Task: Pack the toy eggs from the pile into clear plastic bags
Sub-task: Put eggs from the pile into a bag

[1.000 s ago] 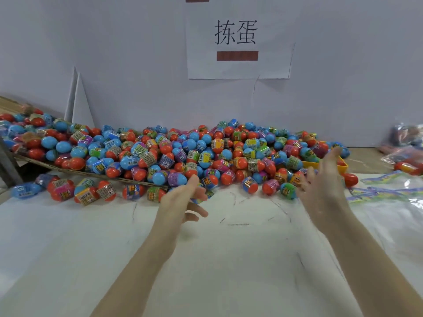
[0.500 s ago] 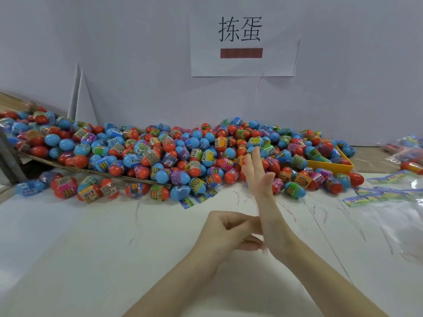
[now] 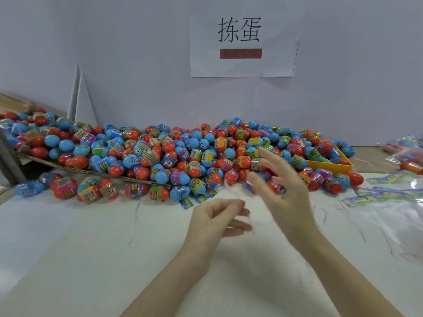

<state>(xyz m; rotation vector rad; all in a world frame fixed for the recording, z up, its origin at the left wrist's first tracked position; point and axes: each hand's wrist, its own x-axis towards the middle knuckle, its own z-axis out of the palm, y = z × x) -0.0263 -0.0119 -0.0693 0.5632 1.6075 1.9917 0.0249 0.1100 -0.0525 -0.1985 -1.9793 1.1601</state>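
Note:
A wide pile of toy eggs (image 3: 174, 154), blue and red halves with shrink-wrapped labels, lies along the wall at the back of the white table (image 3: 91, 248). My left hand (image 3: 217, 220) hovers over the table in front of the pile, thumb and fingertips pinched together on what looks like a faint thin strand (image 3: 250, 221). My right hand (image 3: 281, 191) is raised just right of it, blurred, fingers spread and empty, in front of the pile's near edge. Clear plastic bags (image 3: 398, 216) lie flat at the right.
A yellow tray (image 3: 329, 166) holds eggs at the pile's right end. Colourful header cards (image 3: 384, 193) lie beside the bags. Filled bags (image 3: 409, 154) sit at the far right. A brown board (image 3: 91, 172) slopes under the pile's left part. A paper sign (image 3: 240, 37) hangs on the wall.
Both hands came back from the pile and met at the middle. My left hand touched my right wrist, then drew away pinched, while my right hand swung out to the right.

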